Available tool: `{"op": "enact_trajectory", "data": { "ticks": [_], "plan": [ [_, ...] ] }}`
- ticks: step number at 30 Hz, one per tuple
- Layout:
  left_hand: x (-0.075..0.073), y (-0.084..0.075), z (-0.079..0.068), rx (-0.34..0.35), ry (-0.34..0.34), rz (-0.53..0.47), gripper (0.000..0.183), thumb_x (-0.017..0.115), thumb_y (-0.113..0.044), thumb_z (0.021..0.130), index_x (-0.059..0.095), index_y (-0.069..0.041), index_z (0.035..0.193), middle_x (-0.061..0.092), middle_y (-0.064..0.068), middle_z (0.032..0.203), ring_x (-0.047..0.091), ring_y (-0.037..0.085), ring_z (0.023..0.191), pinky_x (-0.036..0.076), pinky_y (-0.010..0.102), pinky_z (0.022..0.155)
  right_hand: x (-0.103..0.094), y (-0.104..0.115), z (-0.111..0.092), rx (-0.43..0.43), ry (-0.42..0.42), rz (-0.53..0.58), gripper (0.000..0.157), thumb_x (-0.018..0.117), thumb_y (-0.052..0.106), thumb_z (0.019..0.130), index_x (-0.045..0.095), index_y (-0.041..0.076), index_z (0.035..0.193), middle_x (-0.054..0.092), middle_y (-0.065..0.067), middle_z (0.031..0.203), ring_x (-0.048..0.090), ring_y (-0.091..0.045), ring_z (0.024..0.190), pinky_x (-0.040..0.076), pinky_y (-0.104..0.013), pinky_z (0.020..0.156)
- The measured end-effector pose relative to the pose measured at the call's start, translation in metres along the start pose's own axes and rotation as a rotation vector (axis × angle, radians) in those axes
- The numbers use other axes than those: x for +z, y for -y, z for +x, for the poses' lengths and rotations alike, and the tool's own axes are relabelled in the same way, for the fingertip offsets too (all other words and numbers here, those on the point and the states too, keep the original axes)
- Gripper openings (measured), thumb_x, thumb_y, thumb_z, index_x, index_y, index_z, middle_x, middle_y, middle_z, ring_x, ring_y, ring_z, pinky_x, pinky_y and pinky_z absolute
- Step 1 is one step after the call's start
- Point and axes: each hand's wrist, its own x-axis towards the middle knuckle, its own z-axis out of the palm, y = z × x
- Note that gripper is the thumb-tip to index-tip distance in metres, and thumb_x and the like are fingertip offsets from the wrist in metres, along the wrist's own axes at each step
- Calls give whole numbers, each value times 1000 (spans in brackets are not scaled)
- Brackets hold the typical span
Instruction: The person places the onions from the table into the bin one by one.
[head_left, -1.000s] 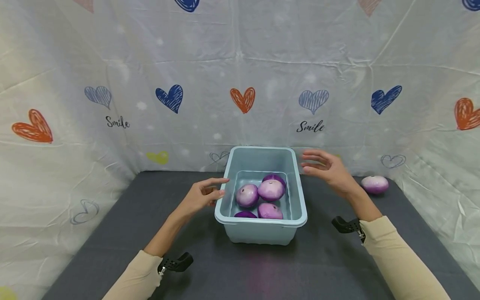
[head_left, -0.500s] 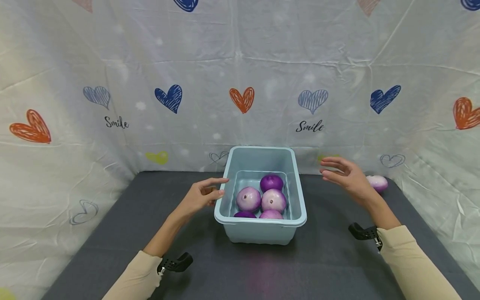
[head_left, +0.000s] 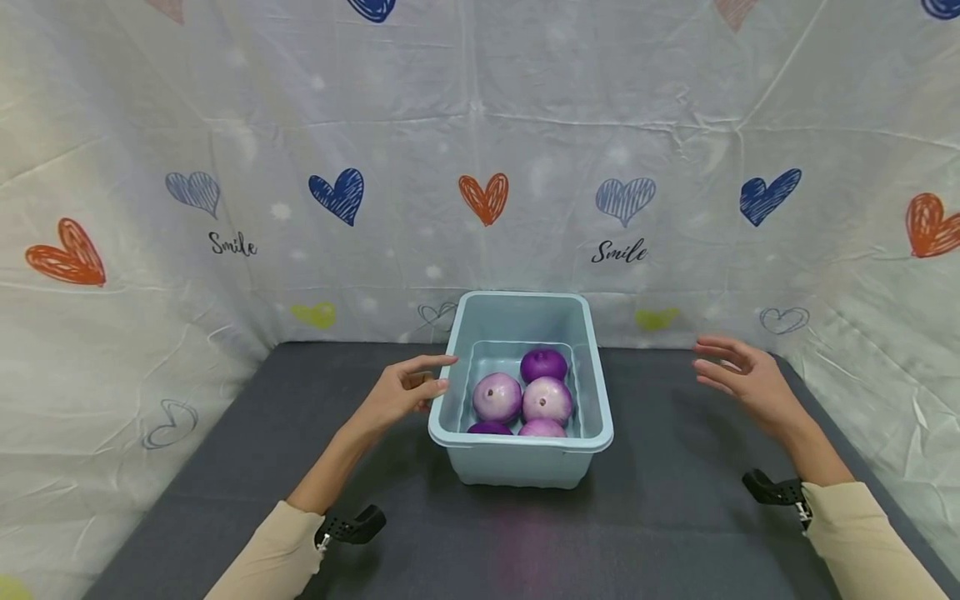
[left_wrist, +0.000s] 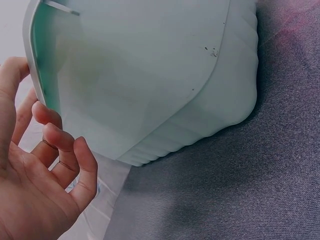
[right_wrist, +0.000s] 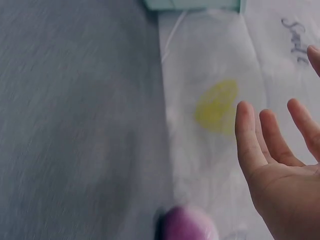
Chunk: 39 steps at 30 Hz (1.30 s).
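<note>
A pale blue plastic basin (head_left: 521, 467) stands on the dark tabletop, holding several red onions (head_left: 497, 397), some pale and some deep purple. My left hand (head_left: 397, 390) is at its left rim, where the thumb and a fingertip touch the edge. In the left wrist view, that hand's other fingers (left_wrist: 86, 170) bend loosely outside the basin wall. My right hand (head_left: 750, 383) hovers over the table's right side with fingers spread and nothing held. Another red onion (right_wrist: 187, 225) lies near it in the right wrist view; in the head view the hand hides this onion.
The table (head_left: 660, 533) has a dark grey cloth. A white curtain (head_left: 420, 250) printed with hearts and "Smile" hangs directly behind and at both sides. Each wrist wears a black strap (head_left: 776, 490).
My right hand has moved right, from beside the basin towards the onion at the table's far right. The onions in the basin have rolled and settled. My left hand stays put.
</note>
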Motion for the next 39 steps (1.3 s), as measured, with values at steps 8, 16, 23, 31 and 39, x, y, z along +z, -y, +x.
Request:
{"op": "enact_trajectory", "data": {
  "ticks": [8, 16, 23, 31, 39],
  "plan": [
    [0, 0, 0, -9, 4, -8, 44, 68, -22, 101, 61, -10, 143, 66, 23, 103, 55, 40, 79, 55, 47, 78, -26, -10, -21, 2, -60, 50, 36, 59, -2, 102, 58, 6, 137, 61, -2, 127, 65, -10, 109, 52, -30, 88],
    [0, 1, 0, -8, 4, -13, 44, 68, -22, 101, 61, -12, 143, 65, 25, 109, 59, 36, 83, 54, 51, 80, -48, -17, -36, 28, -168, 31, 36, 63, -3, 99, 61, 9, 133, 60, 1, 125, 67, -5, 102, 54, -24, 81],
    [0, 1, 0, -10, 5, -5, 44, 68, -22, 101, 61, -12, 142, 66, 25, 113, 61, 27, 82, 55, 42, 77, -61, -21, -45, 57, -257, -191, 37, 69, 5, 98, 57, 20, 130, 61, 10, 120, 66, 3, 95, 53, -19, 76],
    [0, 1, 1, -6, -1, -10, 43, 68, -21, 100, 62, -11, 142, 66, 21, 99, 55, 39, 77, 55, 47, 77, -67, -30, -38, 222, -316, -505, 76, 70, 35, 99, 34, -3, 154, 33, -34, 150, 56, -29, 122, 45, -11, 70],
    [0, 0, 0, -12, 7, -27, 43, 68, -21, 101, 61, -11, 142, 65, 21, 99, 54, 35, 75, 55, 44, 76, -71, -41, -26, 288, -314, -498, 96, 71, 39, 97, 14, -7, 159, 14, -42, 155, 32, -62, 132, 50, -46, 88]
  ]
}}
